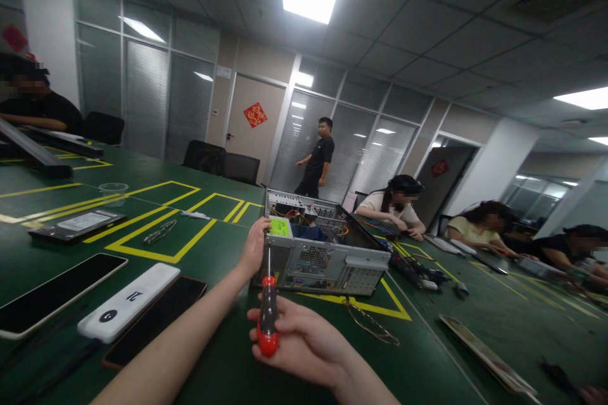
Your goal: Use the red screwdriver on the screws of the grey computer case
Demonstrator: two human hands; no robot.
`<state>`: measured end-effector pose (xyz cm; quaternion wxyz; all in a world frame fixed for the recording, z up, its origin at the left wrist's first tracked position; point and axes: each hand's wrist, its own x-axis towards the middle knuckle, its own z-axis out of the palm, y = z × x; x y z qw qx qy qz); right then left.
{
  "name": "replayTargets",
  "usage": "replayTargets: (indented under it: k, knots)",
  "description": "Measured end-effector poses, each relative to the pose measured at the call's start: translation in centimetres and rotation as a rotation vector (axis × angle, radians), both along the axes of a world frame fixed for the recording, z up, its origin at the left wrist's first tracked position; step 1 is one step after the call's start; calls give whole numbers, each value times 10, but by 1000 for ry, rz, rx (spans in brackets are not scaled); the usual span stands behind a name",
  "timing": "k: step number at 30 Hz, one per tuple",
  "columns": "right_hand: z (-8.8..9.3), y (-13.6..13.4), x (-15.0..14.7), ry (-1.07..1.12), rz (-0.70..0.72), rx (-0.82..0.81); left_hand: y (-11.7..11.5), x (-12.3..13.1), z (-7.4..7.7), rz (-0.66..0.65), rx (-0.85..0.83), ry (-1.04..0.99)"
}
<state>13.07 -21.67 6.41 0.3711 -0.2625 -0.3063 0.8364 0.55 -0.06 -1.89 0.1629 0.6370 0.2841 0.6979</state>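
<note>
An open computer case (313, 262) lies on the green table, its rear panel facing me and its inside showing wires and parts. My left hand (255, 247) rests at the case's left corner, its fingers on the edge beside a box with a bright green label (280, 226). What those fingers grip, if anything beyond the case, is hidden. In my right hand (299, 335) is a red and black screwdriver (268, 316), held by the handle. Its shaft points away from me, up to the left end of the rear panel; whether the tip touches a screw cannot be made out.
On the left lie a hard drive (78, 226), two phones, a white power bank (128, 301), glasses (160, 232) and a clear cup. Right of the case are cables, more glasses (373, 323) and another phone. Several people sit around the table; one person walks behind.
</note>
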Motion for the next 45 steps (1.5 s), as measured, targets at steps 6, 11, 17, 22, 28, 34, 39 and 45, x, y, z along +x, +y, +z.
replayTargets:
  k: [6, 11, 17, 22, 28, 34, 39, 45]
  knots:
    - [-4, 4, -9, -7, -97, 16, 2, 0, -2, 0, 6, 2]
    - [-1, 6, -12, 48, -132, -186, 1, 0, -2, 3, 8, 11]
    - [1, -1, -12, -67, -174, -284, 2, -1, -1, 0, 15, 4]
    - [-11, 1, -10, -28, -15, -195, 3, 0, -2, -1, 10, -1]
    - [-13, 7, -3, -26, 135, -83, 2, -1, -2, 1, 9, 25]
    - [-12, 4, -4, -67, 32, -22, 4, -1, -4, 2, 9, 11]
    - [-11, 6, -2, 7, -106, -158, 5, -1, -3, 5, 20, 15]
    - [-4, 4, 0, -27, -96, -243, 4, 0, -3, 10, 32, 8]
